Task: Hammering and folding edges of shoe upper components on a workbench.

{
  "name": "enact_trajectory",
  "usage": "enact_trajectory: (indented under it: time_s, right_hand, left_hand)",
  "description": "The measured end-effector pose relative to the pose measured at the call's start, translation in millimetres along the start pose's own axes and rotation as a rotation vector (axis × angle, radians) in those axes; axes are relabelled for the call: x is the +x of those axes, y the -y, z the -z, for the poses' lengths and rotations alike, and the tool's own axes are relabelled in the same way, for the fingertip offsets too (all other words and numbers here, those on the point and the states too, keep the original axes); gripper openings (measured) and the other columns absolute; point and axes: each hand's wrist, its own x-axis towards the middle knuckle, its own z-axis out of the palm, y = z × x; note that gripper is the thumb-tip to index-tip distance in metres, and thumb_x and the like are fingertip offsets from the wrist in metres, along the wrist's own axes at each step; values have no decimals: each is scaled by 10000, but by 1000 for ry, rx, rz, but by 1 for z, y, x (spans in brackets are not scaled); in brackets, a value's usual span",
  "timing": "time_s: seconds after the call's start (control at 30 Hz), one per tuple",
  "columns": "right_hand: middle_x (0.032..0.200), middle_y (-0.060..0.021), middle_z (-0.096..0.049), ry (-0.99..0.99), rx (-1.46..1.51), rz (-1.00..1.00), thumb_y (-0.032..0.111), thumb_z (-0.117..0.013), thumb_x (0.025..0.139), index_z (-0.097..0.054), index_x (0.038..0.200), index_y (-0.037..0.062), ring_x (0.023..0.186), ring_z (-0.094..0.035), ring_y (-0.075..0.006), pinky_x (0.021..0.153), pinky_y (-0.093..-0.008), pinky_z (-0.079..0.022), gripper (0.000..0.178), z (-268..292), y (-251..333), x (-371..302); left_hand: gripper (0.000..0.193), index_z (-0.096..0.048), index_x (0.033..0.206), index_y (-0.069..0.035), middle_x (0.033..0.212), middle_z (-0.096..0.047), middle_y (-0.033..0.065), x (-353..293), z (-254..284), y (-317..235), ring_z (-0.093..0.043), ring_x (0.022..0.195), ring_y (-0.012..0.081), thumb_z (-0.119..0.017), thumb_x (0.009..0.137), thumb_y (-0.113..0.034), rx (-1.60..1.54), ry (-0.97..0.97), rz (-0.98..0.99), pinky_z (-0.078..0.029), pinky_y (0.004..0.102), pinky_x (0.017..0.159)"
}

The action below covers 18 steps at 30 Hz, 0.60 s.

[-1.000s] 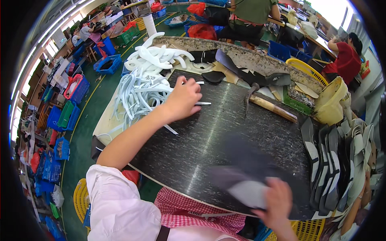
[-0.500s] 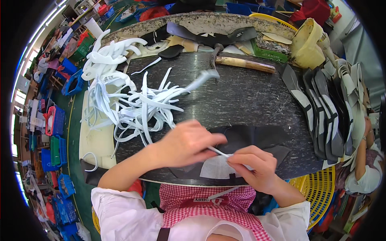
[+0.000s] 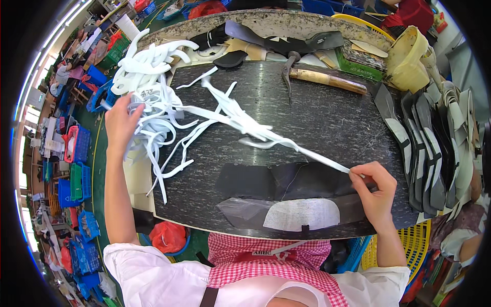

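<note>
My right hand (image 3: 377, 192) pinches one end of a long white strip (image 3: 323, 157), which runs taut up and left over the dark work surface into a tangle of similar strips (image 3: 232, 113). At the far left, my left hand (image 3: 121, 122) is closed on part of the bunched white strips (image 3: 156, 120), with a short end showing beyond the fingers. Between my arms, near the front edge, lies a flat dark fabric piece (image 3: 250, 179) with a pale grey, rounded patch (image 3: 303, 215) below it.
A hammer (image 3: 327, 81) lies at the back beside a green box (image 3: 360, 64) and a cream-coloured container (image 3: 406, 56). Dark-and-white cut pieces (image 3: 419, 148) are stacked upright along the right. Thicker white curved pieces (image 3: 148, 61) are heaped at the back left. A yellow basket (image 3: 404, 245) stands below the right edge.
My hands have moved far apart, the left up to the strip pile, the right outward. The strips now stretch across the surface, and the fabric with its grey patch is uncovered.
</note>
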Motion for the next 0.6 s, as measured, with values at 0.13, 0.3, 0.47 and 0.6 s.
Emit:
enact_trajectory:
  time_s: [0.13, 0.3, 0.47, 0.6]
  right_hand:
    - [1108, -86, -605, 33, -427, 340, 30, -783, 707, -688, 989, 45, 873, -607, -224, 723, -342, -511, 298, -10, 27, 29]
    - [1057, -85, -584, 217, -480, 614, 192, -788, 751, -657, 1129, 100, 874, -603, -277, 721, -381, -498, 411, -61, 35, 80]
    - [787, -77, -632, 474, -75, 71, 145, -760, 807, -672, 1108, 29, 662, -614, -171, 614, -305, -485, 335, -69, 13, 129]
    - [771, -23, -672, 190, 347, -142, 62, -736, 852, -676, 1095, 17, 680, -621, -62, 603, -203, -491, 254, -23, 13, 119]
  left_hand:
    - [505, -579, 1313, -43, 1289, -612, 156, -3, 14, 21, -623, 1067, 304, -713, 832, -123, -247, -408, -254, -471, 377, 930]
    - [705, -451, 1425, -78, 1399, -535, 129, -55, 6, -116, -510, 1280, 278, -731, 778, -42, -628, -94, -724, -326, 427, 1118]
    - [745, -471, 1402, -76, 1075, -611, 123, -69, -49, -161, -579, 1030, 329, -667, 698, 66, -448, 147, -992, -371, 463, 1056]
    - [618, -641, 1261, -72, 862, -592, 101, -73, -19, -136, -583, 765, 300, -605, 668, 98, -336, -239, -947, -492, 416, 718]
